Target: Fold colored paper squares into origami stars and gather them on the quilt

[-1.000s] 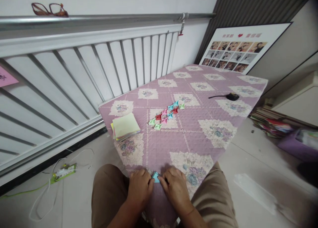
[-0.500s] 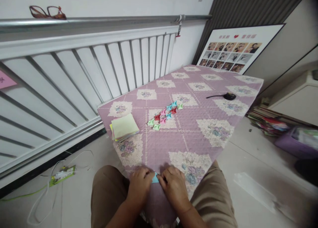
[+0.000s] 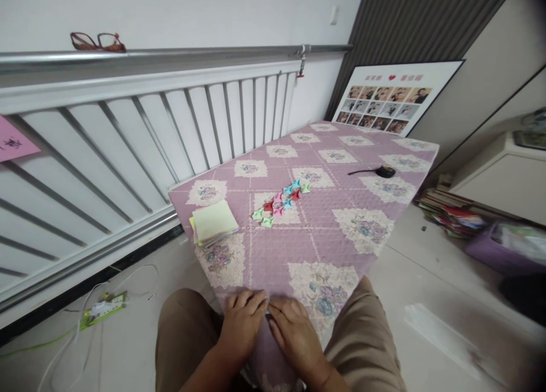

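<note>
Blue paper (image 3: 268, 310) is gripped by both hands (image 3: 245, 322) on the lilac floral worktop (image 3: 277, 250). Right of it, a purple bin (image 3: 486, 248) is filled with whitish plastic (image 3: 518, 237).

Bench (image 3: 273, 255): bottom centre to right of frame.
Paper stack (image 3: 216, 221): on bench, by its left edge.
Folded pieces (image 3: 268, 206): on bench, grouped diagonally, right of paper stack.
Paper piece (image 3: 267, 310): bench's near end, between left grip (image 3: 244, 321) and right grip (image 3: 294, 326), mostly hidden.
Corded item (image 3: 385, 171): on bench, right of folded pieces.
Photo board (image 3: 384, 96): upright, behind bench's far end, upper right.
Radiator (image 3: 153, 119): behind bench, left.
Glasses (image 3: 98, 42): on pipe (image 3: 179, 53), upper left.
Power strip (image 3: 103, 310): on floor (image 3: 140, 335), lower left.
</note>
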Demonstrator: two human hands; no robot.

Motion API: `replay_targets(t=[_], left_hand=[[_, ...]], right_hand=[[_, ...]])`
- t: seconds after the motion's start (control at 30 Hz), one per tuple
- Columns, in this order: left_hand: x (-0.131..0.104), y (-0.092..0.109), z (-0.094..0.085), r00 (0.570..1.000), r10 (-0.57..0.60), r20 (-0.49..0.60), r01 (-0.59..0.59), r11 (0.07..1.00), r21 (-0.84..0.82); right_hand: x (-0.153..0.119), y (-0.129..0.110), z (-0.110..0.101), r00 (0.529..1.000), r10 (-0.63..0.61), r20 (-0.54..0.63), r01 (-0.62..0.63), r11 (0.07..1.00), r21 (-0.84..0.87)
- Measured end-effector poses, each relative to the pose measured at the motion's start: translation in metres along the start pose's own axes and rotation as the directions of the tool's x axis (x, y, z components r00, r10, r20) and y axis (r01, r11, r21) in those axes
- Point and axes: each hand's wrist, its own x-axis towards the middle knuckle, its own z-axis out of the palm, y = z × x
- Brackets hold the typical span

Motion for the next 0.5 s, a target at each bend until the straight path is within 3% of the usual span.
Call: replay_targets(t=[0.17,0.33,0.5], left_hand=[[-0.009,-0.006,-0.005,0.998,0.059,0.026,-0.058,0.998,-0.026],[-0.022,-0.013,-0.014,0.989,0.114,0.091,-0.113,0.993,-0.017],[-0.027,-0.025,0.005,0.991,0.129,0.043,-0.131,0.990,0.050]], right_hand=[[-0.013,-0.008,0.002,0.999,0.016,0.046,-0.012,0.995,-0.104],[-0.016,-0.012,0.004,0.999,0.037,0.003,-0.036,0.985,-0.169],[-0.014,-0.005,-0.003,0.997,-0.065,-0.029,0.056,0.971,-0.234]])
